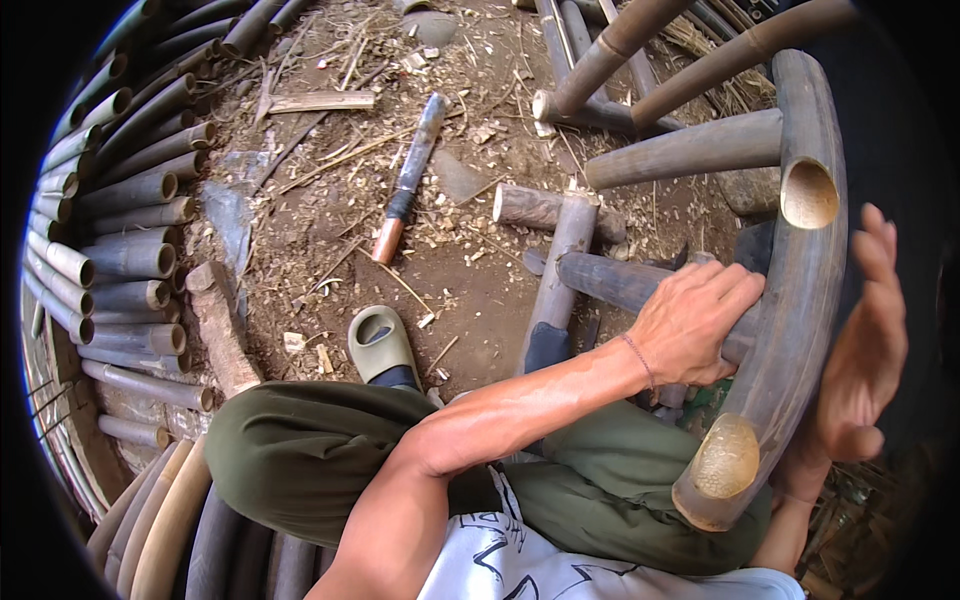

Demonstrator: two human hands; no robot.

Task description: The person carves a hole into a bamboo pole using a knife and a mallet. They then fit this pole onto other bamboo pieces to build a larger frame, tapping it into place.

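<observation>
A thick grey-brown bamboo pole stands tilted at my right, with a round pale hole near its upper part and a pale cut opening near its lower end. Thinner bamboo crosspieces run left from it. My left hand is closed around the lower crosspiece, close to where it meets the thick pole. On the pole's other side is my right hand, its fingers stretched out and the palm facing the pole. Whether that palm touches the pole I cannot tell. The upper crosspiece has no hand on it.
Many cut bamboo tubes are stacked along the left. A long-bladed tool with a brown handle lies on the chip-strewn dirt floor. Near it are a short log and a wooden block. More joined bamboo poles stand at the far right.
</observation>
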